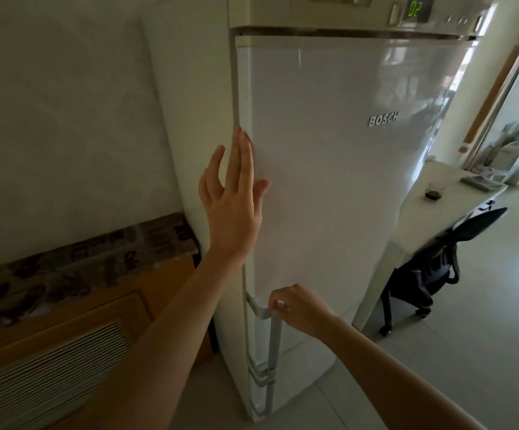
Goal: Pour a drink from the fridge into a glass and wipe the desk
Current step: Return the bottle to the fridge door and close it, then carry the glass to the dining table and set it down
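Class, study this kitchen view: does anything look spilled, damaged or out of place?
Nothing stands out. The fridge door is shut and unmarked, and the glass stands upright on the desk with no visible spill.

A tall fridge (329,181) stood directly ahead, its door handle (272,324) low on the door's left edge. The left hand (231,206) lay flat against the door near that edge, above the handle; the right hand (295,307) gripped the handle's top. Left of the fridge, a low cabinet (65,336) sat against the wall. To the right, beside the fridge, stood a desk (432,218) with a glass (435,191) on it and a chair (425,268) in front of the desk.
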Tool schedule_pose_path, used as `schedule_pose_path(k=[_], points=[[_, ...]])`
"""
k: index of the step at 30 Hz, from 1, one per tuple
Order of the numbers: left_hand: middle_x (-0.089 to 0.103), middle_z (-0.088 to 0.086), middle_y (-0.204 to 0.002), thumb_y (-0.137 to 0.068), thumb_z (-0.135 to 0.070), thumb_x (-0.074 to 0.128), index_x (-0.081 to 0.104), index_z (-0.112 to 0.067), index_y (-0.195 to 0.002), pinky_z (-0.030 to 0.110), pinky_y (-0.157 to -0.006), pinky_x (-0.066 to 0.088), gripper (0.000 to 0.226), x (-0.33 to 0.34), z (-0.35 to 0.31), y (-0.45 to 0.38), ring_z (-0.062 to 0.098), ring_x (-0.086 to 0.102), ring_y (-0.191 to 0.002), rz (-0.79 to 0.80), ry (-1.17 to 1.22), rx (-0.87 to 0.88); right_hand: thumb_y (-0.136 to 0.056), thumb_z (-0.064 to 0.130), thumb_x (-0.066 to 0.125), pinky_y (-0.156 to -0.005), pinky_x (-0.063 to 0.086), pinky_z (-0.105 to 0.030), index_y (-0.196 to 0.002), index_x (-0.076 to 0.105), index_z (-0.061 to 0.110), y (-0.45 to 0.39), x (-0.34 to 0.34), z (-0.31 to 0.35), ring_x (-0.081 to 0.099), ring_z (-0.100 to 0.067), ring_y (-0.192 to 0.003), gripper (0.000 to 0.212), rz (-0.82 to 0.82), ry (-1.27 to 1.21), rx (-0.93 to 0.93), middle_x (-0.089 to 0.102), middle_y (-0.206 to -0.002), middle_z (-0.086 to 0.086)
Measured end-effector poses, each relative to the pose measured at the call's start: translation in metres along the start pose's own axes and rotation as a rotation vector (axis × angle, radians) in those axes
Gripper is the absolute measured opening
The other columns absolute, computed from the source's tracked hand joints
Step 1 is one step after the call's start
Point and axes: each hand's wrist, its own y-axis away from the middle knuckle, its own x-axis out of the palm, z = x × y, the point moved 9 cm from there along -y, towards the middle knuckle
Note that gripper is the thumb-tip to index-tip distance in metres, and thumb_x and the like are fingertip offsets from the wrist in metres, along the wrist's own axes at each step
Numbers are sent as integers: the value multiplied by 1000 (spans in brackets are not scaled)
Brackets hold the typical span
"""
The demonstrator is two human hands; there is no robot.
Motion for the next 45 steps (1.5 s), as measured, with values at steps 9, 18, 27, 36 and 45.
schedule_pose_path(k=[9, 18, 27, 36, 45], points=[[35, 13, -148, -90, -16, 61, 34, -6, -141, 36, -109, 32, 59, -8, -15, 0, 24, 35, -134, -184, 162, 28, -90, 26, 58, -85, 47, -24, -106, 64, 24, -3, 1, -16, 58, -10, -94, 17, 75, -58, -9, 65, -109, 6], [63, 6, -121, -87, -22, 58, 49, -16, -125, 23, -79, 52, 39, 81, -135, 42, 16, 62, -101, 292, 579, 278, -91, 41, 53, -83, 45, -24, -118, 58, 31, 96, -70, -119, 57, -8, -99, 28, -65, -9, 212, 62, -114, 11], [47, 4, -138, -89, -51, 44, 35, -20, -140, 38, -94, 45, 60, 194, -302, 92, 21, 49, -120, 885, 577, 255, -89, 53, 50, -97, 47, -34, -122, 57, 35, 288, -132, -283, 54, -8, -115, 38, -199, 42, 559, 58, -127, 12], [55, -1, -130, -92, -50, 45, 50, -24, -128, 39, -93, 46, 45, 259, -496, 135, 20, 51, -117, 1061, 522, 373, -91, 56, 42, -95, 43, -33, -134, 46, 33, 442, -184, -420, 48, -13, -124, 49, -256, 73, 717, 50, -139, 7], [55, -7, -130, -92, -55, 42, 48, -28, -129, 35, -90, 45, 47, 345, -590, 133, 16, 51, -118, 1104, 379, 402, -90, 55, 44, -94, 44, -34, -135, 45, 32, 475, -219, -562, 50, -15, -123, 51, -237, 48, 735, 50, -139, 6]])
